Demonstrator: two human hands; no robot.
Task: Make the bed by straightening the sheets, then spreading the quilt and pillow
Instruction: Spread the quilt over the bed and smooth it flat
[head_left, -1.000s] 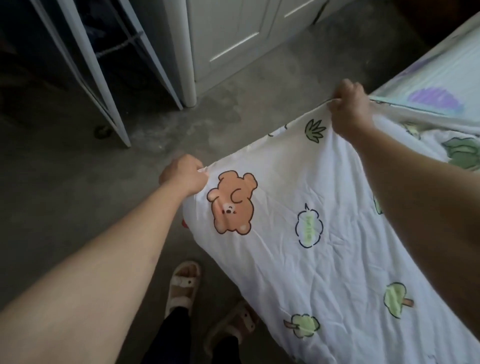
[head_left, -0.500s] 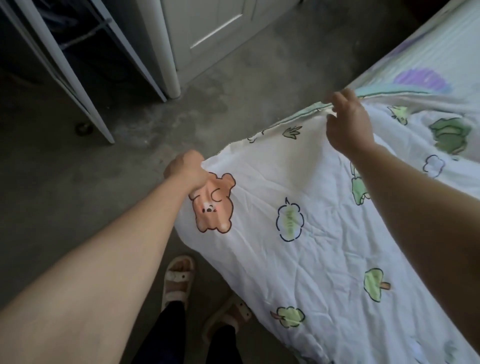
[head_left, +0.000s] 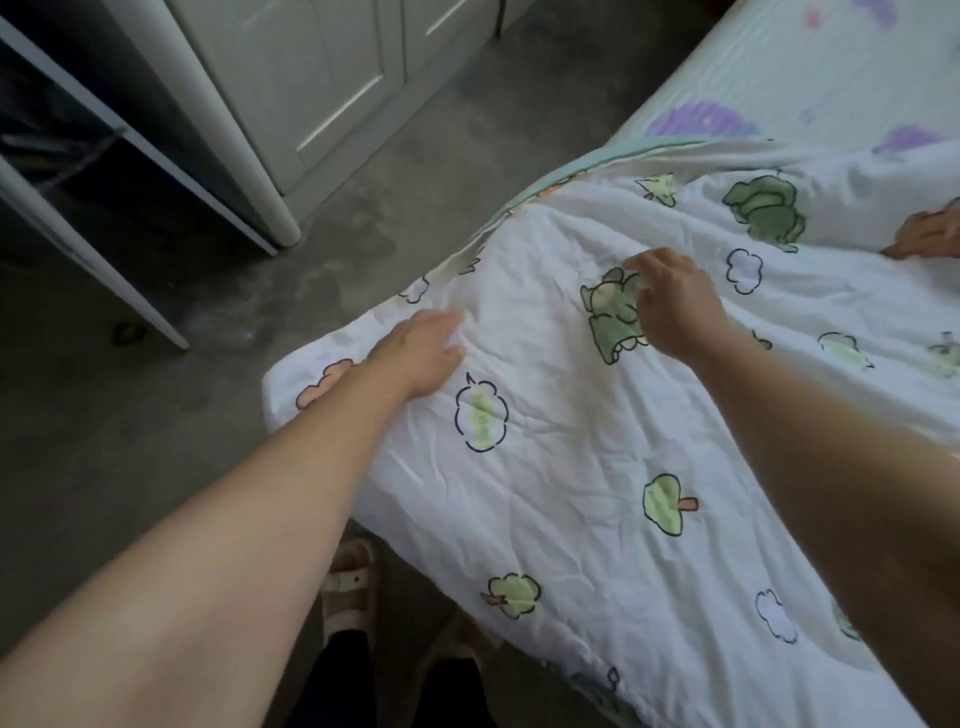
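Note:
A white quilt (head_left: 571, 493) printed with trees, clouds and bears lies over the near end of the bed. My left hand (head_left: 421, 353) rests flat on it near the bed's corner, fingers straight. My right hand (head_left: 675, 301) lies further in, fingers bent down onto the fabric over a green print; whether it pinches the cloth is unclear. Beyond the quilt's far edge shows the pale sheet (head_left: 779, 67) with purple shapes. No pillow is in view.
Another person's hand (head_left: 930, 236) touches the quilt at the right edge. A white cabinet (head_left: 291, 88) and a white metal frame (head_left: 78, 223) stand across the concrete floor (head_left: 156, 415). My sandalled feet (head_left: 348, 582) are beside the bed.
Both hands let go of the quilt's raised edge and came down onto its top. The quilt now lies flat over the bed's corner. A second person's hand appeared at right.

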